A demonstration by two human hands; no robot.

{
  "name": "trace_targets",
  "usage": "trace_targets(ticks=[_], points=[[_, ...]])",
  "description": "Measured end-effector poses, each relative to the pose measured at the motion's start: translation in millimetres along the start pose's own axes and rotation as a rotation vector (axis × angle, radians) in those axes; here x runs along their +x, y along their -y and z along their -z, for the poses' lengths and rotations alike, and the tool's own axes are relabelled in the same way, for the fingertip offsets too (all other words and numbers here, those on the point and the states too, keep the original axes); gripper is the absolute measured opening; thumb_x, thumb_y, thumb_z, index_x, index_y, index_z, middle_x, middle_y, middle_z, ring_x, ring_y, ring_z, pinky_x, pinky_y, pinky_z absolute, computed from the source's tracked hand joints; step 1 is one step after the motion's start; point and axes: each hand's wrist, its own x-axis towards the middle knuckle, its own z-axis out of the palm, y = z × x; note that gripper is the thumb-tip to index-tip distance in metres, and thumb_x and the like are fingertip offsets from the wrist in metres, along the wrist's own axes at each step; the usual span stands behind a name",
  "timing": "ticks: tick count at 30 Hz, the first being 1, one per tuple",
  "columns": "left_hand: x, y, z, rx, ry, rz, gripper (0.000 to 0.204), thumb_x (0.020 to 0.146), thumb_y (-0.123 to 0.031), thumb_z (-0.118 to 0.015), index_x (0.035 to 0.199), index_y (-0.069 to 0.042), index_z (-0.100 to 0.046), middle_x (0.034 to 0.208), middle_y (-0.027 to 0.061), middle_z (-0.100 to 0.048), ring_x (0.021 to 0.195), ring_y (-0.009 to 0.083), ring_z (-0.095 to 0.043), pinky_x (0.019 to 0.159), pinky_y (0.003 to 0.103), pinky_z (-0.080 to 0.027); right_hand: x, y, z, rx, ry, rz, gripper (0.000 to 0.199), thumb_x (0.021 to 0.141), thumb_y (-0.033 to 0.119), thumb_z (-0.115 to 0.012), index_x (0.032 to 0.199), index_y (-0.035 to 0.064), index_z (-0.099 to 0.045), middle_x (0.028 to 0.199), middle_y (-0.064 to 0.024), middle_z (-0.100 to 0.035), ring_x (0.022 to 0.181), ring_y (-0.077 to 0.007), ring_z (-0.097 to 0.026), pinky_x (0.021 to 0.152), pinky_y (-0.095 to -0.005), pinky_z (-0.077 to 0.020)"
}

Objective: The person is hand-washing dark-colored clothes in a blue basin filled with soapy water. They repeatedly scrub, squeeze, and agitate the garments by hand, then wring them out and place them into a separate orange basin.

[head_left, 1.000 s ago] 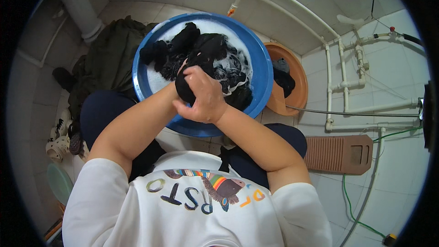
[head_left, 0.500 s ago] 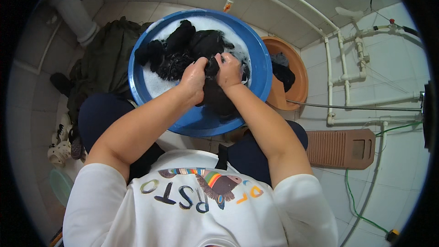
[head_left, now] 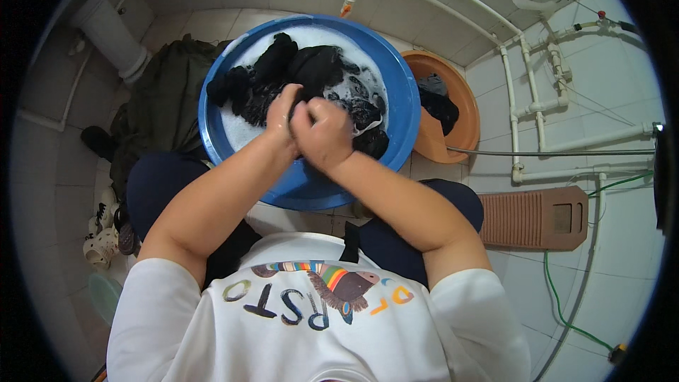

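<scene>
A blue basin [head_left: 409, 110] of foamy water stands before me, with black wet clothes [head_left: 315, 64] heaped in it. Over its near half, my left hand [head_left: 283, 117] and my right hand [head_left: 325, 131] are pressed together with fingers curled. A dark piece of the black cloth shows between them, and both hands are closed on it. The right hand, slightly smeared by motion, covers most of that piece. More soaked black cloth [head_left: 364, 113] lies in the suds right of my hands.
An orange basin [head_left: 463, 106] with dark cloth [head_left: 438, 105] stands behind the blue one, at right. A brown washboard [head_left: 530, 218] lies on the right. Olive cloth [head_left: 170, 78] is heaped at left, near shoes [head_left: 106, 230]. White pipes [head_left: 513, 113] run along the wall.
My hands have come closer together and moved left and a little nearer me. The right hand now overlaps the left. Black cloth that hung below the hands is no longer visible there.
</scene>
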Motion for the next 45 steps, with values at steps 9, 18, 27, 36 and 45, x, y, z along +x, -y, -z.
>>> trace_targets(ticks=[9,18,27,36,45], points=[[-10,14,-21,0.029,-0.155,-0.166,0.024,0.078,-0.026,-0.052,0.087,-0.004,-0.054,0.08,0.008,-0.052,0.073,0.0205,-0.05,0.066,0.034,-0.044,11,-24,1,-0.067,-0.045,-0.213,0.027,0.081,0.02,-0.054,0.062,0.0002,-0.05,0.065,-0.0224,-0.051,0.062,-0.0409,-0.05,0.054,-0.0429,-0.04],[-38,-15,-44,0.202,0.058,-0.081,0.034,0.076,-0.027,-0.061,0.097,-0.001,-0.057,0.086,0.0079,-0.059,0.078,0.0192,-0.055,0.072,0.031,-0.045,30,-78,8,-0.178,0.054,-0.378,0.037,0.075,0.04,-0.059,0.071,0.0036,-0.057,0.08,-0.0195,-0.057,0.075,-0.0377,-0.056,0.067,-0.0446,-0.0446],[-38,-71,-42,1.144,0.355,-0.693,0.04,0.074,-0.021,-0.07,0.105,0.002,-0.058,0.093,0.0093,-0.06,0.084,0.0165,-0.058,0.076,0.026,-0.045,59,-57,44,0.708,0.258,-0.225,0.066,0.074,0.048,-0.066,0.114,0.0001,-0.044,0.106,-0.0128,-0.054,0.099,-0.0218,-0.051,0.087,-0.0314,-0.0397],[1,-76,7,1.058,0.691,-0.355,0.041,0.077,-0.032,-0.067,0.101,0.0,-0.058,0.09,0.0036,-0.057,0.088,0.0119,-0.051,0.082,0.027,-0.041,69,-7,96,1.011,0.524,-0.452,0.033,0.073,0.02,-0.066,0.097,0.0,-0.059,0.09,-0.0088,-0.061,0.084,-0.0179,-0.058,0.079,-0.0278,-0.0451],[-28,-93,-19,0.236,0.582,-0.465,0.03,0.075,-0.021,-0.066,0.098,-0.004,-0.059,0.089,0.0074,-0.062,0.08,0.0183,-0.06,0.078,0.032,-0.048,74,-68,100,0.834,0.477,-0.537,0.035,0.077,0.017,-0.062,0.107,-0.0003,-0.055,0.097,-0.009,-0.062,0.086,-0.019,-0.059,0.082,-0.0302,-0.0459]])
